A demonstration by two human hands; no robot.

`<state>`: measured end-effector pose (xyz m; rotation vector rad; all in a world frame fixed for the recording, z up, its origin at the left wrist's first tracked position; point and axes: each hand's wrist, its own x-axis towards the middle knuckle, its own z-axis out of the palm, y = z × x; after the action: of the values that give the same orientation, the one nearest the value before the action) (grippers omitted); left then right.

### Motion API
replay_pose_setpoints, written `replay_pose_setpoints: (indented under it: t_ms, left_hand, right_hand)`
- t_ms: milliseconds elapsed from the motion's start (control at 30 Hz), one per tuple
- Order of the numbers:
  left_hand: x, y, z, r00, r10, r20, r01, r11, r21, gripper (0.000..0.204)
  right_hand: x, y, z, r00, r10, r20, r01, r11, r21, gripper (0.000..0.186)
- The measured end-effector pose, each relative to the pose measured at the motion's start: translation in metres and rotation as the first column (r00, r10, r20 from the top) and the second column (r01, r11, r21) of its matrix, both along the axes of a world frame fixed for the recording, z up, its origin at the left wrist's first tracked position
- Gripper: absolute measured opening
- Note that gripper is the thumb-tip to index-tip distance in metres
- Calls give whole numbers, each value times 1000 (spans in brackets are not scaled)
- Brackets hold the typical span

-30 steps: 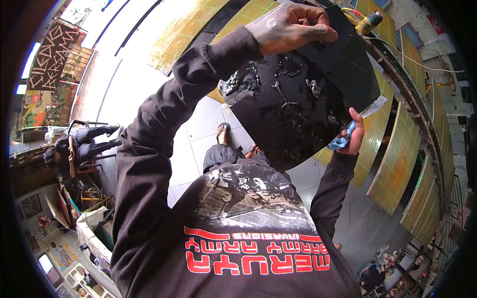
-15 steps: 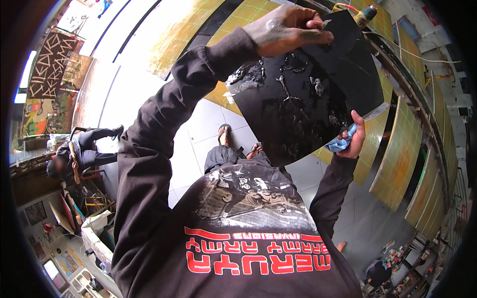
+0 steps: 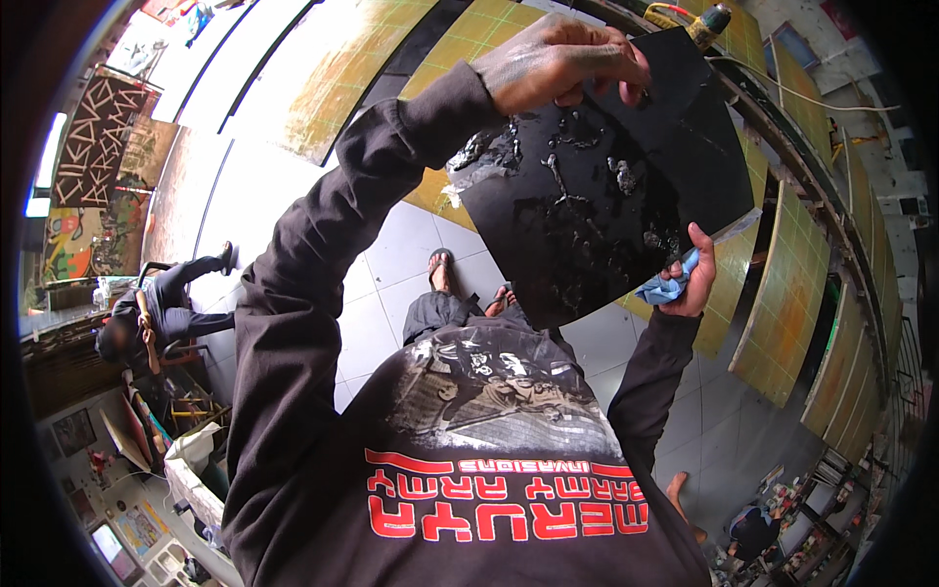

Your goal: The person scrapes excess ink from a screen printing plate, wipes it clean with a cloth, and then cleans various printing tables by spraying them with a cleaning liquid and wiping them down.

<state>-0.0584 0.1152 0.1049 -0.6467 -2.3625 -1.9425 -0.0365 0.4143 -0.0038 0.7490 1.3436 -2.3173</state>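
A black sheet (image 3: 685,147) spans the upper middle of the view, held over the floor, with wet glossy blobs and streaks on it and translucent strips at its side edges. My left hand (image 3: 562,67) is closed, fingers curled down against the sheet's upper part; whatever is between them is hidden. My right hand (image 3: 693,279) grips the sheet's lower right edge together with a crumpled blue cloth (image 3: 661,289), thumb upward along the edge.
Yellow, grid-lined boards (image 3: 773,333) lie on a rack behind and right. A drill (image 3: 712,27) and cable sit beyond the sheet. A seated person (image 3: 176,303) is at left among clutter. My feet stand on tiles (image 3: 386,259); another bare foot (image 3: 677,486) shows at lower right.
My left hand's fingers have shifted and bent further downward over the sheet. The sheet and my right hand sit slightly lower in the view, as does much of the upper background.
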Motion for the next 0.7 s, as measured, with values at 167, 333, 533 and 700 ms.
replay_pose_setpoints:
  t_ms: [167, 333, 533, 700]
  left_hand:
    - [-2, 0, -7, 975, -49, -215, 50, 999, -2, 28]
    - [-5, 0, -14, 953, -125, -275, 132, 991, 8, 21]
    - [17, 8, -4, 970, -140, -198, 146, 989, 15, 23]
    - [19, 14, -3, 970, -161, -181, 160, 987, -17, 20]
  right_hand:
    - [-2, 1, -1, 1000, -4, -8, 3, 1000, -21, 36]
    - [0, 0, 1, 1000, -28, -9, 28, 999, 25, 36]
    - [8, 30, -11, 985, -115, -127, 108, 992, -66, 11]
    - [10, 53, -17, 988, -96, -119, 70, 977, -200, 10]
